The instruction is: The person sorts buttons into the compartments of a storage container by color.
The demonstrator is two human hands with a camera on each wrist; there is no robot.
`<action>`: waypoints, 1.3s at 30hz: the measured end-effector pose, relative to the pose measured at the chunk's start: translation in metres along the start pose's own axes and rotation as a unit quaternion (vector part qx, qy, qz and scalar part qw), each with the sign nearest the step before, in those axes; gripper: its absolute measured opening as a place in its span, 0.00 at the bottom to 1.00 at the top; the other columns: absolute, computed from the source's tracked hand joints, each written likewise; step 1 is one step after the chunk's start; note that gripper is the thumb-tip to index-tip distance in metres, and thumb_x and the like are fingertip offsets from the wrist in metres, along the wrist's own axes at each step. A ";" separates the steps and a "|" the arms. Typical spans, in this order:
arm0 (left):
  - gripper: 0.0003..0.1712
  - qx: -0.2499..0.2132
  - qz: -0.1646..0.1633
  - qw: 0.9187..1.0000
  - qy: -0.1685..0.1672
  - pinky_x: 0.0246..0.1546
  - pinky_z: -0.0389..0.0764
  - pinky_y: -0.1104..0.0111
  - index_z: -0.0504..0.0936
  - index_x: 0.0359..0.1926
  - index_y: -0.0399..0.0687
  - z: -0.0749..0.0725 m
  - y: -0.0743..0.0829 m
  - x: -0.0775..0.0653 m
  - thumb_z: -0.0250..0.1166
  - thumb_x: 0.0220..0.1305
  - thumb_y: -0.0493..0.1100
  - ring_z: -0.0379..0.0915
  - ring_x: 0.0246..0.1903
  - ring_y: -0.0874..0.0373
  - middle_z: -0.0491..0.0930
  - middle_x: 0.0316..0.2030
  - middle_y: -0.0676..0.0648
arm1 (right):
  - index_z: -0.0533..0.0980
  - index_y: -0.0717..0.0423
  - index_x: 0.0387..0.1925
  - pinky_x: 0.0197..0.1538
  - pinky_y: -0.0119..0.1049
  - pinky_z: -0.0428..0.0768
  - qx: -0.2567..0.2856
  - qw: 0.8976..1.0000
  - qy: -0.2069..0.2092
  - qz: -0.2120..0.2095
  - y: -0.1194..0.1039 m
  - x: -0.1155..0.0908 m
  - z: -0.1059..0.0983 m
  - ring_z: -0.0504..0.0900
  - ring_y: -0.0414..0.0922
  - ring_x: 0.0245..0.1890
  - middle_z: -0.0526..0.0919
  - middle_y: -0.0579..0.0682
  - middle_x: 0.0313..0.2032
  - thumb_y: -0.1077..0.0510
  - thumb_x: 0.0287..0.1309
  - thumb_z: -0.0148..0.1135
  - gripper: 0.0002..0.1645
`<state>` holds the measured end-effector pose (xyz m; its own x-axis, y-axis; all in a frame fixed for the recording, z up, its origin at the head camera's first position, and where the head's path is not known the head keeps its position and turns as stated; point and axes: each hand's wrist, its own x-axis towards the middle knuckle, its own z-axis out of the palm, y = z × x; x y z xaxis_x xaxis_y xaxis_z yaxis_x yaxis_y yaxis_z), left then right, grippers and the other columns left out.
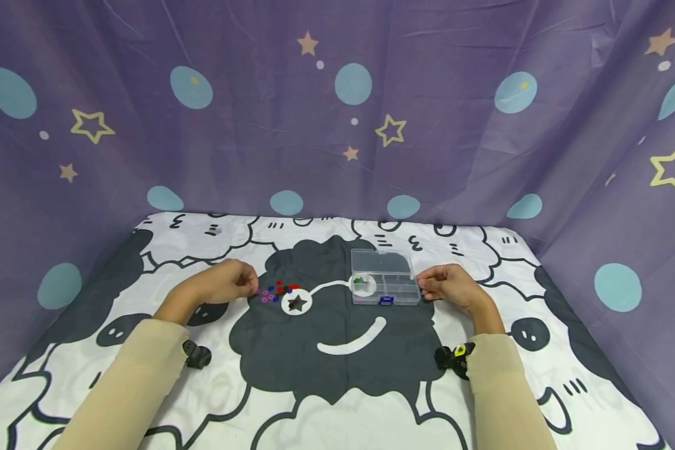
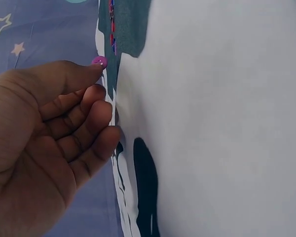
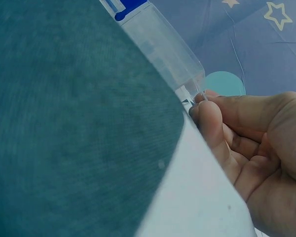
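My left hand [image 1: 233,279] pinches a small purple button [image 2: 99,61] between thumb and forefinger, at the left of the loose buttons. The other fingers curl in below it. Several pink, blue and red buttons [image 1: 279,289] lie scattered on the dark part of the cloth. A clear plastic divided box [image 1: 402,294] stands right of them with its lid [image 1: 382,261] raised at the back. Something small and green [image 1: 360,280] shows in its left part. At the box's right end, my right hand [image 1: 450,286] grips the corner with thumb and fingertips.
A blue latch [image 1: 386,300] sits on the box's front. White-and-dark cartoon cloth [image 1: 349,369] covers the table. A purple curtain [image 1: 455,156] with stars and dots hangs behind and at both sides. Each wrist wears a small black camera [image 1: 197,355].
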<state>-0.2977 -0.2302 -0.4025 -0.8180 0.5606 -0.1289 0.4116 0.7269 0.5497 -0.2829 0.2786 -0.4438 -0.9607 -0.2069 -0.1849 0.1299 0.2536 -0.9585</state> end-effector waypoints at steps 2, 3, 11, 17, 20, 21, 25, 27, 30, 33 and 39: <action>0.04 -0.003 0.001 1.000 0.007 0.29 0.74 0.66 0.83 0.33 0.43 0.001 0.001 0.001 0.66 0.67 0.34 0.71 0.27 0.59 0.79 0.26 0.53 | 0.76 0.77 0.52 0.39 0.34 0.85 0.001 1.000 0.000 0.001 0.000 0.001 0.000 0.84 0.40 0.30 0.83 0.49 0.35 0.71 0.68 0.60 0.14; 0.04 -0.005 0.002 1.000 0.012 0.29 0.74 0.66 0.83 0.34 0.43 0.001 0.001 0.001 0.66 0.67 0.34 0.71 0.27 0.59 0.79 0.26 0.53 | 0.77 0.76 0.52 0.39 0.34 0.85 0.002 1.000 0.000 0.001 0.000 0.001 0.000 0.84 0.40 0.30 0.83 0.49 0.34 0.71 0.68 0.60 0.14; 0.03 0.006 0.029 0.999 0.034 0.27 0.72 0.67 0.82 0.34 0.43 0.002 0.005 0.004 0.66 0.66 0.34 0.70 0.25 0.61 0.79 0.26 0.53 | 0.77 0.77 0.52 0.39 0.34 0.85 -0.003 1.000 0.003 -0.001 0.001 0.000 0.001 0.84 0.40 0.30 0.84 0.49 0.35 0.71 0.68 0.60 0.14; 0.03 0.009 0.035 0.999 0.039 0.27 0.72 0.67 0.82 0.34 0.44 0.004 0.008 0.009 0.66 0.67 0.35 0.70 0.25 0.61 0.78 0.26 0.54 | 0.76 0.77 0.53 0.39 0.34 0.85 -0.007 1.000 0.003 -0.002 0.001 -0.001 0.000 0.84 0.39 0.31 0.84 0.49 0.35 0.71 0.68 0.60 0.15; 0.04 0.010 0.036 0.998 0.041 0.28 0.73 0.67 0.82 0.33 0.45 0.005 0.011 0.013 0.66 0.67 0.35 0.70 0.25 0.61 0.77 0.25 0.54 | 0.76 0.77 0.53 0.40 0.34 0.85 -0.009 1.000 0.002 -0.004 0.000 0.000 0.000 0.84 0.39 0.31 0.84 0.49 0.36 0.71 0.68 0.60 0.15; 0.04 0.010 0.041 0.998 0.042 0.28 0.73 0.66 0.82 0.33 0.45 0.004 0.012 0.015 0.66 0.68 0.35 0.70 0.25 0.61 0.77 0.25 0.54 | 0.76 0.77 0.53 0.40 0.34 0.85 -0.010 1.000 0.003 -0.005 0.001 0.000 0.000 0.84 0.39 0.31 0.84 0.49 0.36 0.71 0.68 0.60 0.15; 0.04 0.012 0.054 0.997 0.045 0.28 0.73 0.66 0.82 0.34 0.45 0.003 0.017 0.020 0.66 0.69 0.36 0.69 0.24 0.61 0.77 0.25 0.54 | 0.76 0.77 0.53 0.40 0.34 0.85 -0.011 1.000 0.003 -0.006 0.002 0.001 0.000 0.84 0.40 0.31 0.84 0.50 0.35 0.70 0.68 0.60 0.15; 0.04 0.009 0.064 0.997 0.045 0.28 0.73 0.66 0.82 0.34 0.43 0.002 0.020 0.022 0.66 0.69 0.36 0.69 0.24 0.61 0.76 0.24 0.53 | 0.76 0.77 0.53 0.40 0.34 0.85 -0.010 1.000 0.002 -0.006 0.002 0.002 -0.001 0.84 0.40 0.31 0.84 0.50 0.35 0.70 0.68 0.60 0.15; 0.04 0.003 0.076 0.996 0.047 0.28 0.73 0.66 0.83 0.35 0.41 0.002 0.023 0.026 0.66 0.69 0.36 0.69 0.23 0.61 0.77 0.25 0.53 | 0.77 0.77 0.53 0.40 0.34 0.85 -0.009 1.000 0.000 -0.008 0.003 0.002 -0.001 0.84 0.40 0.31 0.84 0.50 0.35 0.71 0.68 0.60 0.15; 0.03 0.003 0.081 0.996 0.047 0.29 0.74 0.66 0.83 0.36 0.42 0.003 0.027 0.031 0.66 0.69 0.36 0.69 0.24 0.61 0.78 0.26 0.53 | 0.77 0.77 0.52 0.40 0.34 0.85 -0.007 1.000 -0.002 -0.008 0.003 0.001 -0.001 0.84 0.40 0.31 0.84 0.49 0.35 0.71 0.68 0.60 0.15; 0.03 0.025 0.091 0.994 0.049 0.32 0.75 0.64 0.83 0.36 0.45 0.006 0.036 0.042 0.67 0.69 0.37 0.71 0.26 0.61 0.78 0.27 0.54 | 0.76 0.78 0.53 0.40 0.34 0.85 -0.003 1.000 -0.005 -0.009 0.003 0.001 -0.001 0.84 0.40 0.31 0.84 0.49 0.35 0.71 0.68 0.59 0.15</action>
<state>-0.3145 -0.1786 -0.3935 -0.7625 0.6449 0.0514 0.5739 0.6376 0.5140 -0.2837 0.2802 -0.4464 -0.9602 -0.2211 -0.1707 0.1119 0.2553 -0.9604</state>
